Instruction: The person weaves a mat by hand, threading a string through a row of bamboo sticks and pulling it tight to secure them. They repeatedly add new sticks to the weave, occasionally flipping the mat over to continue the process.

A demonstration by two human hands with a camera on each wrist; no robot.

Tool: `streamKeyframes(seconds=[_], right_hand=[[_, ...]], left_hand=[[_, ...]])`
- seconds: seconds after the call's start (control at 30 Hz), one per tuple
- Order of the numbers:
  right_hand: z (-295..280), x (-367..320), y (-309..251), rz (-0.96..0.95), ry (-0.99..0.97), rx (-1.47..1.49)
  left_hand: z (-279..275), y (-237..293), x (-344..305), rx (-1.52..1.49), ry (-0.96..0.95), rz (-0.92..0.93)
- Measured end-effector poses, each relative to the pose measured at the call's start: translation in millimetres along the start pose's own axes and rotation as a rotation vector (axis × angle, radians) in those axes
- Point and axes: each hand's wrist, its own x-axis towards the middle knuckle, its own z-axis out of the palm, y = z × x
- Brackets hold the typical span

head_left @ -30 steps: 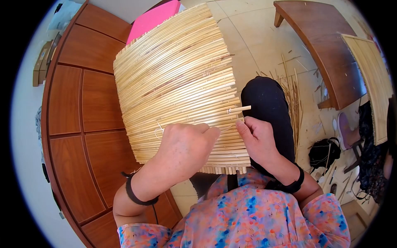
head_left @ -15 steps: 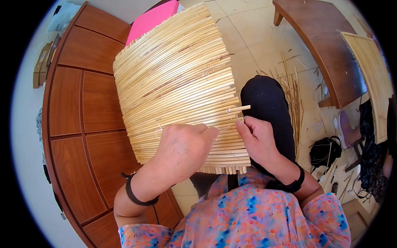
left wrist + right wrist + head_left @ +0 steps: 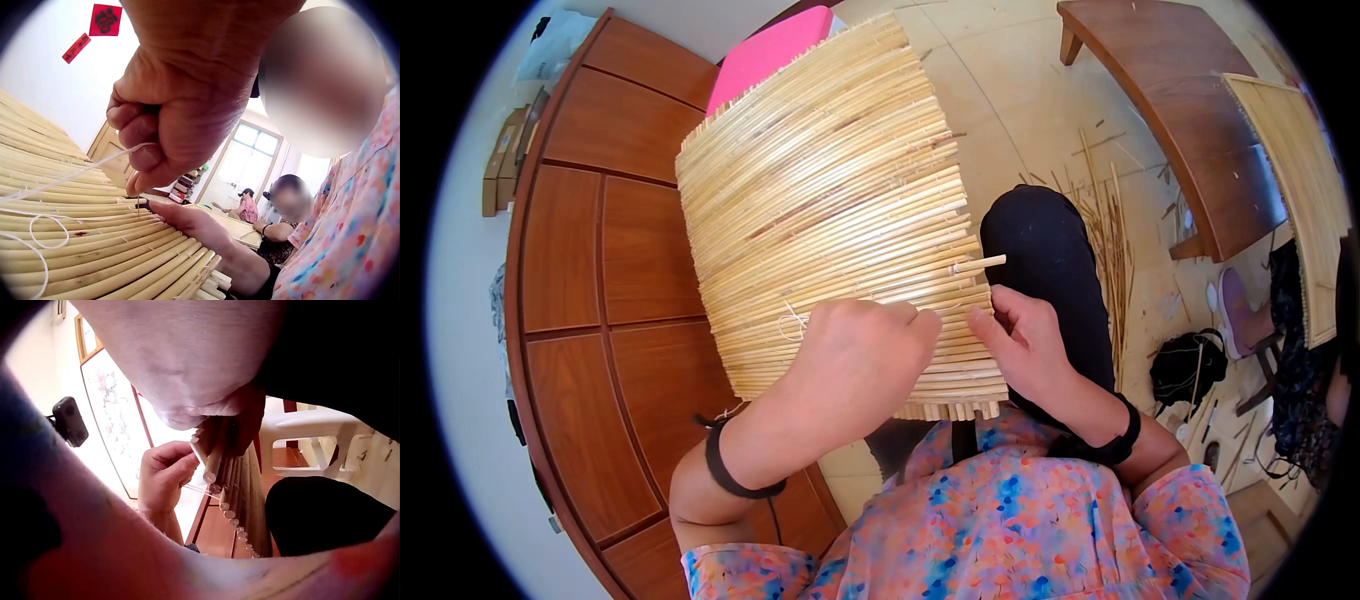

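A mat of thin, pale reed sticks (image 3: 820,200) bound with white thread lies across the lap, one short stick (image 3: 982,264) jutting past its right edge. Over its near part, the left hand (image 3: 865,350) has its fingers curled, pinching a thin needle (image 3: 138,208) that points down at the reeds. White thread (image 3: 81,172) runs across those fingers, and loose loops of it (image 3: 793,322) lie on the mat left of the hand. The right hand (image 3: 1030,345) grips the mat's right edge, thumb on top and fingers underneath, close beside the left fingertips.
A pink surface (image 3: 770,55) is under the mat's far end, beside a brown wooden cabinet (image 3: 560,250). Loose reeds (image 3: 1112,230) litter the floor right of the knee (image 3: 1040,240). Further right are a wooden bench (image 3: 1180,110) and another framed mat (image 3: 1295,190). Other people sit beyond.
The left hand has shifted slightly right, nearer the right hand. The thread stretched between the hands no longer shows in the head view, and the loose loops have spread. The right hand stays on the edge.
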Motion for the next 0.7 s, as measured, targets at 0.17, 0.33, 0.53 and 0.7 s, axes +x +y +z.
streamKeyframes(seconds=[0.17, 0.33, 0.53, 0.7], right_hand=[[6, -9, 3, 0.016, -0.026, 0.287], [-5, -18, -21, 0.072, -0.071, 0.34], [-16, -47, -77, -0.064, -0.023, 0.243], [-54, -97, -106, -0.317, -0.019, 0.037]], left_hand=[[-3, 1, 7, 0.042, -0.078, -0.023], [-24, 13, 5, 0.075, -0.033, -0.013], [-70, 48, -14, 0.058, 0.066, 0.023], [-94, 112, -34, 0.029, 0.223, 0.095]])
